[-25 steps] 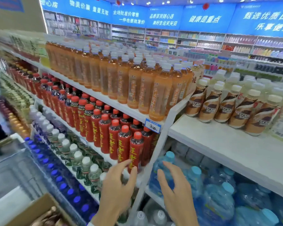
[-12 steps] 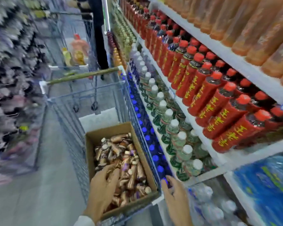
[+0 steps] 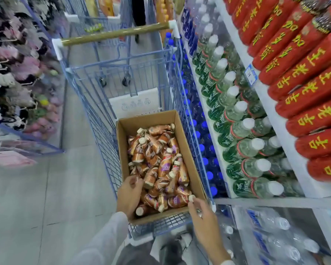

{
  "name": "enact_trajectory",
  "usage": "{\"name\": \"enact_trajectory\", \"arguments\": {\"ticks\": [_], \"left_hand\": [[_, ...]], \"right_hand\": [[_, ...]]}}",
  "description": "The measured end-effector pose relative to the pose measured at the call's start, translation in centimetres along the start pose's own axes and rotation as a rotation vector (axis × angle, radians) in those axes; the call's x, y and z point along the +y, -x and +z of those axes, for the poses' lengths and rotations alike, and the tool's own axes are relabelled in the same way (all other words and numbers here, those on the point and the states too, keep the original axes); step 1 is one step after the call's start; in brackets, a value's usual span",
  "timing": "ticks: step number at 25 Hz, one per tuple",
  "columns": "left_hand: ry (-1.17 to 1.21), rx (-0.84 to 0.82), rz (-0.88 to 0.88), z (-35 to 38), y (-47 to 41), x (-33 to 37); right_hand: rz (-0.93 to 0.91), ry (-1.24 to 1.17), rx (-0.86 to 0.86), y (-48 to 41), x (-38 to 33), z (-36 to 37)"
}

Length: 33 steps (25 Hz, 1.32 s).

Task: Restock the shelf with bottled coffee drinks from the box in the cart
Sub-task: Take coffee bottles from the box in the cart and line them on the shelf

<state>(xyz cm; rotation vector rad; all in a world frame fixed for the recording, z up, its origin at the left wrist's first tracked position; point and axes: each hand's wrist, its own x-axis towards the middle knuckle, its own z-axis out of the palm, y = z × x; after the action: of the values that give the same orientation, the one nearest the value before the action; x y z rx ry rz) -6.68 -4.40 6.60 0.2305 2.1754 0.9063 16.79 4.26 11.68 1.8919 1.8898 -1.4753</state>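
A cardboard box (image 3: 145,121) sits in the near end of a blue wire cart (image 3: 96,119), which stands just left of the shelf (image 3: 271,111). The box is heaped with bottled coffee drinks (image 3: 157,159) lying on their sides, brown and white with pale caps. The left hand (image 3: 130,196) is down in the near left corner of the box, its fingers curled onto the pile; whether it grips a bottle cannot be told. The right hand (image 3: 204,220) reaches over the near right corner, fingertips at the white cap of one bottle (image 3: 178,200) lying there; whether they pinch the cap is unclear. On the shelf to the right stand clear green-labelled bottles (image 3: 237,131), with red bottles (image 3: 304,83) on the level above.
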Motion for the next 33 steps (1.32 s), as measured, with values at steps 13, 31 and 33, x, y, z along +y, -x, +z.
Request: {"name": "enact_trajectory", "arguments": {"ticks": [13, 31, 33], "left_hand": [[0.062, 0.032, -0.261, 10.6, -17.9, 2.4], [0.269, 0.222, -0.104, 5.9, -11.3, -0.3], [0.338, 0.18, -0.116, 3.7, -8.7, -1.0]], "right_hand": [[0.095, -0.084, -0.025, -3.4, -1.1, 3.8], [0.113, -0.059, -0.106, -4.4, -1.4, 5.7], [0.16, -0.095, -0.118, -5.4, -1.4, 6.9]]}}
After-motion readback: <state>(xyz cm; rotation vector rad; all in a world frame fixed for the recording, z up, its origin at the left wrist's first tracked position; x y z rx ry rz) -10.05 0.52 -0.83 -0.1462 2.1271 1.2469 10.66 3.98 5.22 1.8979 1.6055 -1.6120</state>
